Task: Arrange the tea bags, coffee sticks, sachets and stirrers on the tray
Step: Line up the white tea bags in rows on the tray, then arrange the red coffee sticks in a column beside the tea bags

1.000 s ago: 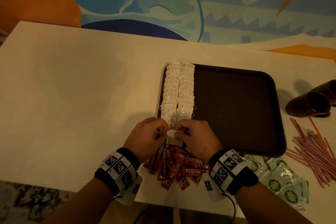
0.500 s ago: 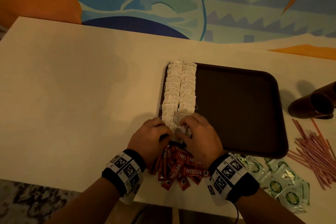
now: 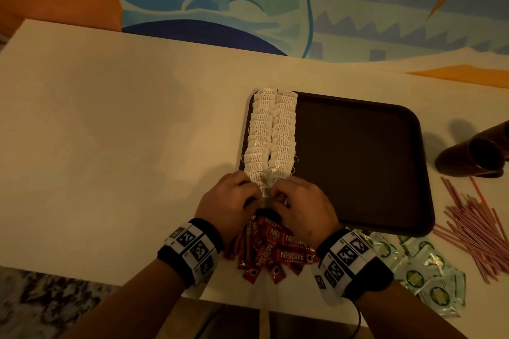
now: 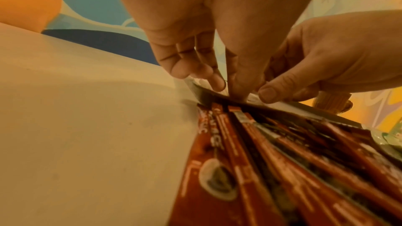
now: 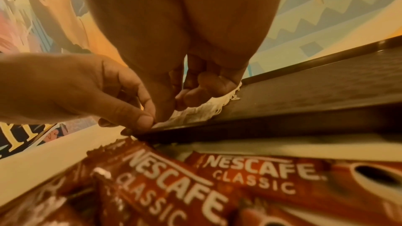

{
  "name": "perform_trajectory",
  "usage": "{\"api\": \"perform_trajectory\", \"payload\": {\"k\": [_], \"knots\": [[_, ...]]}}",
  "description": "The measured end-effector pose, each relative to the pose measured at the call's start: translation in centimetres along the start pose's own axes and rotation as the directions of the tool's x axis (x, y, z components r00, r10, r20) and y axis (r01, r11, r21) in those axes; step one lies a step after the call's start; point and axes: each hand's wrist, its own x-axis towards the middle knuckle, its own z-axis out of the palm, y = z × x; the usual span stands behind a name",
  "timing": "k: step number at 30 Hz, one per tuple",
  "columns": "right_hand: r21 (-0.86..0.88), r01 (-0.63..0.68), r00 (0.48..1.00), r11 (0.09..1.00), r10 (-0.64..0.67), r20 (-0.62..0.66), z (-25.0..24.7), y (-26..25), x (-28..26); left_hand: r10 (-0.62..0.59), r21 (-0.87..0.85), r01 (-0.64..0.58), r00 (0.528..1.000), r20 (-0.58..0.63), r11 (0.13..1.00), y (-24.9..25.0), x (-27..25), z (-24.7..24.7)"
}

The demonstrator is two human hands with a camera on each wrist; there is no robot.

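A tea bag (image 3: 265, 192) is pinched between thumb and fingertips of both the left hand (image 3: 228, 201) and the right hand (image 3: 303, 206), at the near left corner of the dark tray (image 3: 358, 168). Just beyond the grip, two rows of tea bags (image 3: 271, 135) are laid along the tray's left side. Coffee sticks (image 3: 275, 253) are piled on the surface (image 3: 110, 159) directly below the wrists. Green sachets (image 3: 424, 270) and pink stirrers (image 3: 476, 228) are seen right of the right hand, off the tray. Dark cups (image 3: 473, 157) lie beyond the stirrers.
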Motion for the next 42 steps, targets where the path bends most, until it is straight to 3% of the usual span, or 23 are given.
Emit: {"api": "perform_trajectory", "payload": {"k": [9, 15, 18, 20, 23, 31, 42], "knots": [[0.039, -0.071, 0.996, 0.997, 0.069, 0.049, -1.9, -0.4, -1.9, -0.067, -0.035, 0.068, 0.997, 0.029, 0.997, 0.8, -0.9, -2.3], [-0.048, -0.100, 0.979, 0.994, 0.107, 0.176, -3.2, 0.4, -5.7, -0.138, -0.035, 0.140, 0.989, 0.047, 0.990, 1.0, -3.8, -4.0], [-0.143, -0.139, 0.963, 0.980, 0.167, 0.211, -2.6, 0.3, -7.9, -0.269, 0.000, 0.271, 0.957, 0.110, 0.963, 1.4, -5.7, -3.7], [-0.190, -0.157, 0.955, 0.969, 0.198, 0.219, -2.0, 0.3, -8.9, -0.375, 0.059, 0.370, 0.909, 0.183, 0.927, 2.2, -6.5, -3.4], [-0.253, -0.124, 0.957, 0.959, 0.183, 0.223, -0.9, 0.0, -9.7, -0.452, 0.123, 0.435, 0.858, 0.246, 0.892, 3.6, -6.9, -2.5], [-0.341, -0.069, 0.965, 0.938, 0.149, 0.216, 1.1, -0.6, -9.3, -0.469, 0.189, 0.431, 0.840, 0.274, 0.882, 5.0, -6.3, 0.6], [-0.344, -0.028, 0.976, 0.939, 0.100, 0.193, 1.6, -1.2, -8.4, -0.450, 0.104, 0.440, 0.846, 0.286, 0.892, 4.7, -5.9, 0.4]]}}
